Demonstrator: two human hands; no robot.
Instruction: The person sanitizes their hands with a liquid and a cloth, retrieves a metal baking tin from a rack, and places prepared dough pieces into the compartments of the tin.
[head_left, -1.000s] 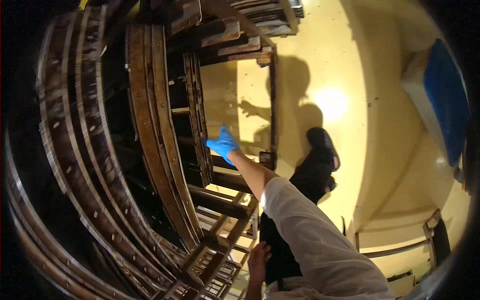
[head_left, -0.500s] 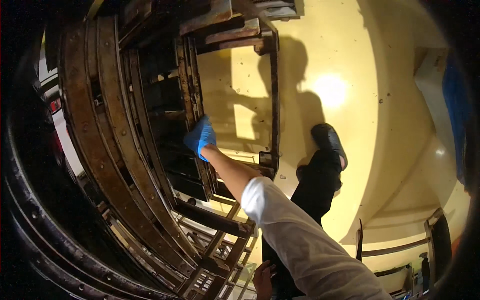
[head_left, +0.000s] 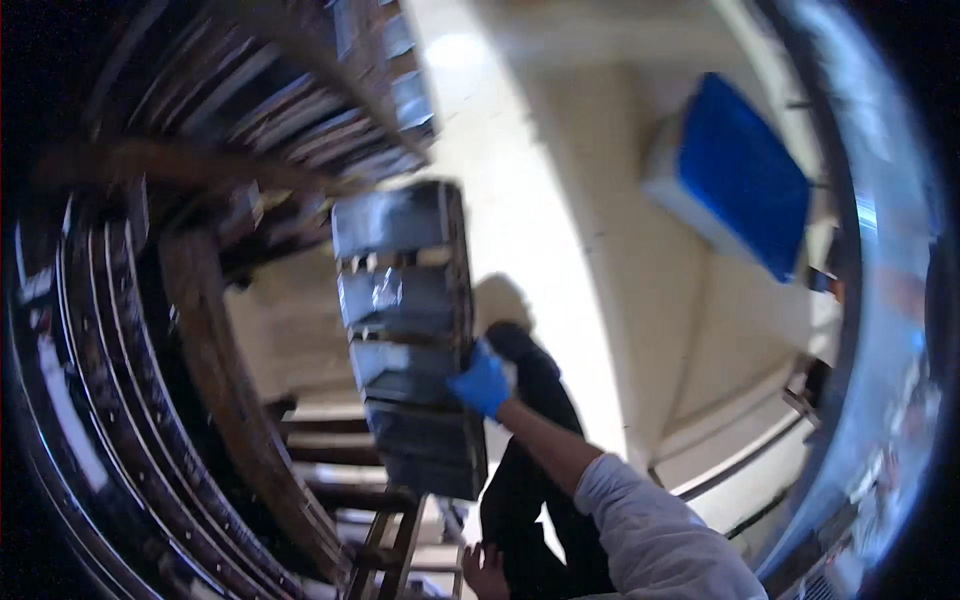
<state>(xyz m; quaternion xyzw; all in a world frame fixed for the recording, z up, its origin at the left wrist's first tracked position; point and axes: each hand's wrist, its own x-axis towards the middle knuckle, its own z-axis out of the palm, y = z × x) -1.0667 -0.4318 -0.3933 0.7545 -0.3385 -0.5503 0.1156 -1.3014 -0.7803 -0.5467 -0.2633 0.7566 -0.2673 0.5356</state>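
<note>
My right hand [head_left: 483,380], in a blue glove, is closed on the right edge of a strapped loaf pan set [head_left: 400,300]. The set is a row of several dark grey metal pans joined in a frame, tilted, its long side running toward me. It hangs off the floor, beside my dark-trousered legs. The fingertips are partly hidden behind the frame edge. Low in the picture, my bare left hand [head_left: 484,570] hangs by my leg, fingers loosely apart, with nothing seen in it.
A brown metal rack [head_left: 215,330] with long rails stands at left. Behind it, stacked pans [head_left: 290,100] fill another rack. A white box with a blue lid [head_left: 745,180] sits at far right. A low metal frame [head_left: 385,550] lies near my feet.
My right hand has drawn the strapped loaf pan set out of the rack frame and to the right. My view has turned right, bringing the blue-lidded box further in.
</note>
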